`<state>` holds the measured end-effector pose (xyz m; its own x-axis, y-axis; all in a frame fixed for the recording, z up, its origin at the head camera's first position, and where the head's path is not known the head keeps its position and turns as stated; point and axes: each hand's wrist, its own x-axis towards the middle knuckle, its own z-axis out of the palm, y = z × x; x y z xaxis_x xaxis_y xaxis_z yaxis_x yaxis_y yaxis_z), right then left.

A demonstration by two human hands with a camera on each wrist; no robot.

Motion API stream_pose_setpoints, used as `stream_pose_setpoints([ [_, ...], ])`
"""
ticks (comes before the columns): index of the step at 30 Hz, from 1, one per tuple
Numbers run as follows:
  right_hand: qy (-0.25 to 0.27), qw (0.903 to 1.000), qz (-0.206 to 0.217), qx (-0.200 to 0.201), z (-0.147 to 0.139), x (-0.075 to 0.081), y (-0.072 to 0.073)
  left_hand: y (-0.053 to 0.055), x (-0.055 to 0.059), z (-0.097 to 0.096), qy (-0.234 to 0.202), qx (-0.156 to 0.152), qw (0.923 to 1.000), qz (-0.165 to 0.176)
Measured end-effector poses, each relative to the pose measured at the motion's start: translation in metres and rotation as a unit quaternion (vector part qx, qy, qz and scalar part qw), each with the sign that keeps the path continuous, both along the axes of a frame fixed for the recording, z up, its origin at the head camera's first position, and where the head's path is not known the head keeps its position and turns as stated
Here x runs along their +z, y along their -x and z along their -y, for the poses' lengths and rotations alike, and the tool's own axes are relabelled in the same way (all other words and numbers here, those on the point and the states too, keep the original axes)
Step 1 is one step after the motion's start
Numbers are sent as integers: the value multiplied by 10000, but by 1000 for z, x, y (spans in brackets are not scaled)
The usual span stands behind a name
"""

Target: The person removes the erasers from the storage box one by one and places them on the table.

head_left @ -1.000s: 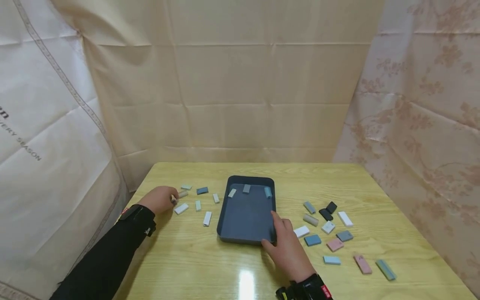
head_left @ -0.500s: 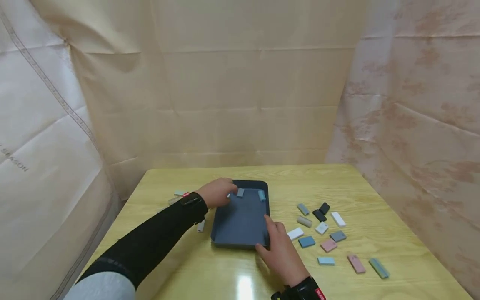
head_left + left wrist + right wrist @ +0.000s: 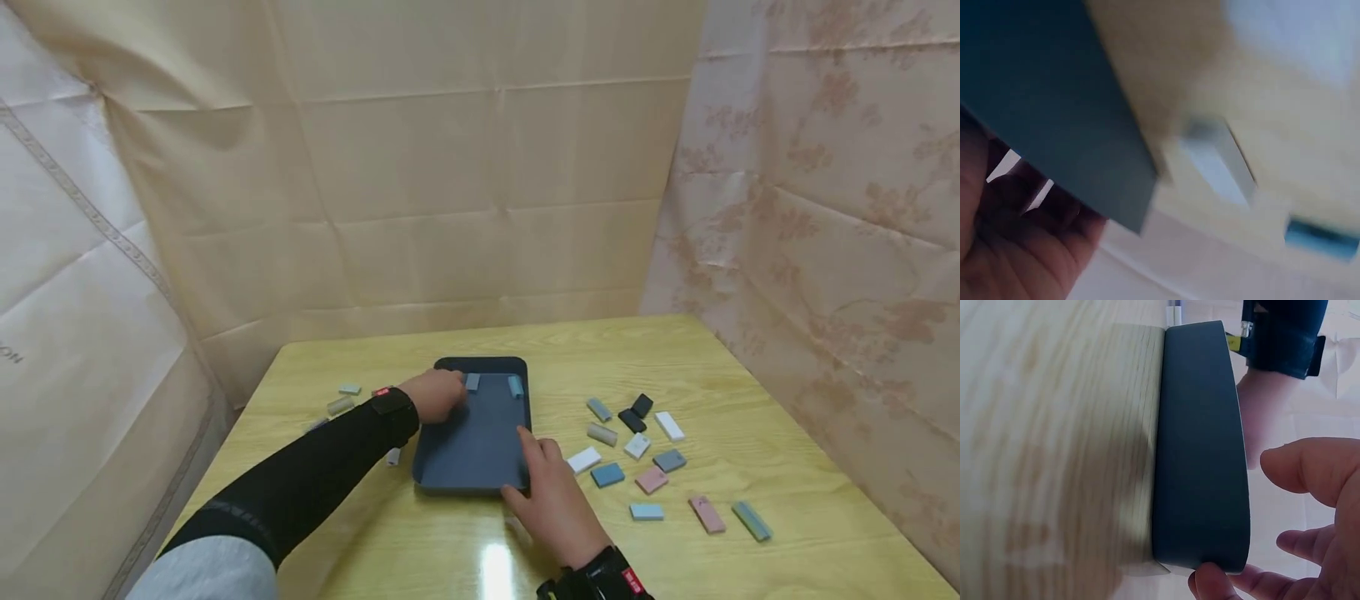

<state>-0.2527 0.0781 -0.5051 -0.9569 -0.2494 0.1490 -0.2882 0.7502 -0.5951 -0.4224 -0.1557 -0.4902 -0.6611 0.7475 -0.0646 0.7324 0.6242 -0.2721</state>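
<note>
The dark blue-grey tray (image 3: 480, 450) lies on the table. My left hand (image 3: 437, 395) reaches over its left wall into the far left part, fingertips hidden behind that wall in the left wrist view. Whether they hold a block cannot be seen. A grey block (image 3: 472, 382) and a light blue block (image 3: 516, 386) lie at the tray's far end. My right hand (image 3: 558, 504) is at the near right corner. In the right wrist view a fingertip (image 3: 1211, 580) touches the tray's outer wall (image 3: 1200, 450), while the thumb (image 3: 1291, 465) stands apart from it.
Right of the tray lie several small blocks, among them a white one (image 3: 583, 460), a blue one (image 3: 607, 475), a pink one (image 3: 707, 514) and a black one (image 3: 632, 420). Left of it, a beige block (image 3: 341, 405) and others are partly hidden by my left sleeve (image 3: 300, 483).
My left hand has moved right from the small blocks on the left into the tray's far left part, where it sits slightly lower than half a second ago. My right hand stays at the tray's corner.
</note>
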Motion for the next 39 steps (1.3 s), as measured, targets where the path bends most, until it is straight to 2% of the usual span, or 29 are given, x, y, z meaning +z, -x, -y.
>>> stream_pose_setpoints([
  [4,-28,10000,-6,14,1,3,0,-11,-3,-7,-502,-265,9980,276],
  [6,-30,10000,-18,-5,2,3,-1,-15,-5,-9,-682,-147,9969,369],
  [9,-39,10000,-3,-30,4,2,-2,-20,-7,-9,-885,224,9950,401],
  [12,-62,9999,92,-24,4,-2,-3,-19,-14,-6,-968,449,9933,433],
  [16,-81,9999,137,-11,3,-4,-4,-19,-18,-3,-1072,395,9919,565],
  [24,-75,9999,60,-34,1,2,-1,-20,-7,-6,-1070,255,9920,622],
  [30,-7,9998,153,-86,1,-1,-3,-28,-10,-15,-1053,419,9927,425],
  [35,24,9998,189,-72,0,-3,-3,-35,5,-11,-949,360,9947,178],
  [39,-15,9998,170,-73,0,1,0,-36,30,9,-1317,428,9904,37],
])
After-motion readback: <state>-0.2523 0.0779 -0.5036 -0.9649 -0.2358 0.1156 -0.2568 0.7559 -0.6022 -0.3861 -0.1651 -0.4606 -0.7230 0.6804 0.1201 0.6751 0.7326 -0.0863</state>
